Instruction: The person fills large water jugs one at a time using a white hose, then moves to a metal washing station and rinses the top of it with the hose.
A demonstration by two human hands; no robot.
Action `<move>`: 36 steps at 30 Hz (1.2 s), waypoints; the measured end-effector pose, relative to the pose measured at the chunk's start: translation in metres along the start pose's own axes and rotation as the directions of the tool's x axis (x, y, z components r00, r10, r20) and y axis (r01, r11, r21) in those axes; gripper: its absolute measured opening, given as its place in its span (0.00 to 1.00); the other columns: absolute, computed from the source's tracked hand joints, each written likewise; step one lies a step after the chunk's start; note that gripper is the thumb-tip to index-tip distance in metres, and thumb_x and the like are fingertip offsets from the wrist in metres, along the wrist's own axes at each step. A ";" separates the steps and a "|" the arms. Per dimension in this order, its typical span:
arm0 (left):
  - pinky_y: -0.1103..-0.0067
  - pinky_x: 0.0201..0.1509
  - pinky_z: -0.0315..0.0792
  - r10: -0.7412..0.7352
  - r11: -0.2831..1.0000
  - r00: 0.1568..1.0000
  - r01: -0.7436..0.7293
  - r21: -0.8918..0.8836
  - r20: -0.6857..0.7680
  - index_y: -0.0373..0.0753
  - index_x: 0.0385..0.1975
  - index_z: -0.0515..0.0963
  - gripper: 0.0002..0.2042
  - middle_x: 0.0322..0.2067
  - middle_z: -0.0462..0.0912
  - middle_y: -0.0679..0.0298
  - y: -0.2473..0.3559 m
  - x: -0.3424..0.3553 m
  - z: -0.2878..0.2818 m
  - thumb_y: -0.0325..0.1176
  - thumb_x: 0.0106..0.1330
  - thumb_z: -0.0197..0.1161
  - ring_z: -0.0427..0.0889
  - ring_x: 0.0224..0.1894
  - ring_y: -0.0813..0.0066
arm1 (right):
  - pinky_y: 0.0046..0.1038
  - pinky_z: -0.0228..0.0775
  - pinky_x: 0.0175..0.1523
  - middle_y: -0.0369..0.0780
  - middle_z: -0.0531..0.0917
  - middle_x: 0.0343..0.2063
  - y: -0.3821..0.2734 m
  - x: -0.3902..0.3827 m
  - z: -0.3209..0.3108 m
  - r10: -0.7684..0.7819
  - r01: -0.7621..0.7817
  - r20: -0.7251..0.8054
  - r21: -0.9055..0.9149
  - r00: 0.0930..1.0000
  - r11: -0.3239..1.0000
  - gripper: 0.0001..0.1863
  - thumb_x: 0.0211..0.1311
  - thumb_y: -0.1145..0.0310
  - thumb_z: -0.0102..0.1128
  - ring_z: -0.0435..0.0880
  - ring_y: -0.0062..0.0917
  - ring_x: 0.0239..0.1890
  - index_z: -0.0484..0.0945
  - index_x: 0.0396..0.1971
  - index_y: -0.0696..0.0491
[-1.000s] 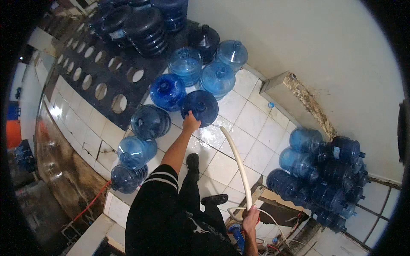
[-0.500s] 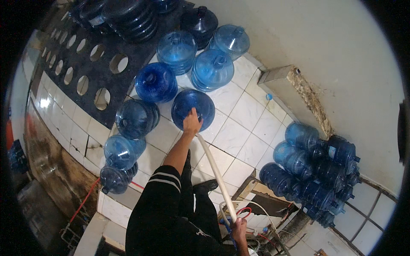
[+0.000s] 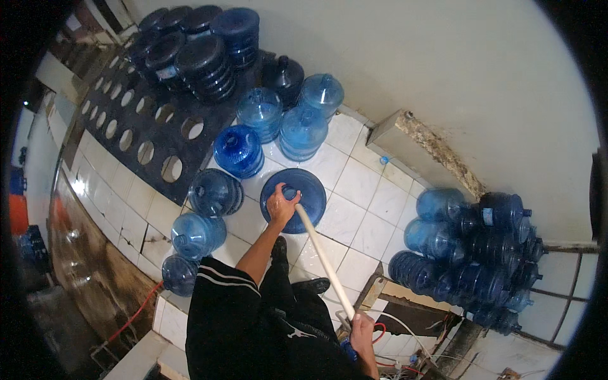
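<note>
A round blue water jug (image 3: 310,218) stands upright on the white tiles in front of me. My left hand (image 3: 283,204) is closed round its neck, thumb and fingers at the mouth. Close to the body, my right hand (image 3: 363,330) grips the lower part of a long cream-coloured pole (image 3: 325,261). The pole slants up to the left, its far end beside the jug's neck and my left fingers. Whether that end enters the mouth, I cannot tell. Just beyond the jug stand a deep-blue jug (image 3: 239,151) and a paler jug (image 3: 303,134).
More jugs (image 3: 197,234) line the left side. Upturned jugs (image 3: 201,63) sit on a dark rack with round holes (image 3: 144,153). Several jugs lie stacked (image 3: 484,250) at the right, near a floor opening (image 3: 415,310) with hoses. A low ledge (image 3: 437,149) runs along the wall.
The view has shifted, showing more of the far rack. My left hand has moved from over the jug's top to its neck. My right hand still holds the pole, which now looks straighter.
</note>
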State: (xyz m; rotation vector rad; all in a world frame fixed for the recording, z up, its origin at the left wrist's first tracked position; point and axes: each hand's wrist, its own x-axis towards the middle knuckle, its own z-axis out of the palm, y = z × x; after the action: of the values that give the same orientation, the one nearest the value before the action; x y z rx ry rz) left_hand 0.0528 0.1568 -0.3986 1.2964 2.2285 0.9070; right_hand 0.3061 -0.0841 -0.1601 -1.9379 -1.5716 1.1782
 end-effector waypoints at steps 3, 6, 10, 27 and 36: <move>0.67 0.39 0.72 0.041 0.985 0.981 -0.071 -0.155 -0.188 0.36 0.38 0.74 0.25 0.28 0.80 0.52 0.047 -0.032 -0.031 0.46 0.43 0.71 0.80 0.32 0.54 | 0.28 0.57 0.22 0.41 0.67 0.12 0.008 -0.030 -0.028 -0.072 0.075 -0.143 0.019 0.987 0.997 0.18 0.64 0.62 0.40 0.66 0.25 0.15 0.74 0.29 0.61; 0.71 0.40 0.72 0.038 0.944 0.961 -0.124 -0.306 -0.273 0.34 0.31 0.77 0.22 0.28 0.81 0.53 0.096 -0.057 -0.053 0.43 0.41 0.73 0.80 0.32 0.58 | 0.23 0.56 0.20 0.36 0.65 0.10 0.001 -0.054 -0.061 -0.119 0.145 -0.268 0.077 0.956 0.986 0.18 0.63 0.64 0.43 0.64 0.18 0.13 0.77 0.39 0.62; 0.72 0.38 0.72 0.088 0.895 0.946 -0.212 -0.392 -0.311 0.35 0.28 0.77 0.18 0.27 0.80 0.56 0.143 -0.064 -0.058 0.41 0.42 0.72 0.80 0.31 0.61 | 0.23 0.51 0.19 0.33 0.64 0.08 0.019 -0.098 -0.096 -0.232 0.294 -0.381 0.112 0.895 0.949 0.20 0.65 0.59 0.44 0.61 0.16 0.11 0.78 0.30 0.61; 0.74 0.30 0.74 0.568 0.583 0.743 -0.667 -0.465 -0.354 0.34 0.26 0.75 0.15 0.19 0.80 0.57 0.279 -0.166 -0.085 0.35 0.40 0.70 0.81 0.24 0.65 | 0.19 0.50 0.20 0.29 0.63 0.12 0.061 -0.157 -0.142 -0.273 0.413 -0.603 0.104 0.750 0.905 0.20 0.65 0.59 0.46 0.60 0.12 0.16 0.67 0.17 0.56; 0.79 0.31 0.71 0.131 0.655 0.890 -0.408 -0.636 -0.436 0.33 0.20 0.76 0.11 0.20 0.80 0.63 0.277 -0.089 -0.117 0.30 0.38 0.69 0.76 0.22 0.75 | 0.26 0.51 0.17 0.34 0.62 0.06 0.064 -0.170 -0.130 -0.212 0.429 -0.593 0.252 0.777 0.867 0.23 0.63 0.59 0.44 0.62 0.18 0.10 0.64 0.12 0.57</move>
State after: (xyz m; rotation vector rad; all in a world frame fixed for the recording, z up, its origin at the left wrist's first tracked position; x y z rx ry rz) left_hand 0.1917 0.1396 -0.1181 1.1325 1.5713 2.0259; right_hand 0.4439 -0.2346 -0.0696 -1.4814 -1.1940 0.6263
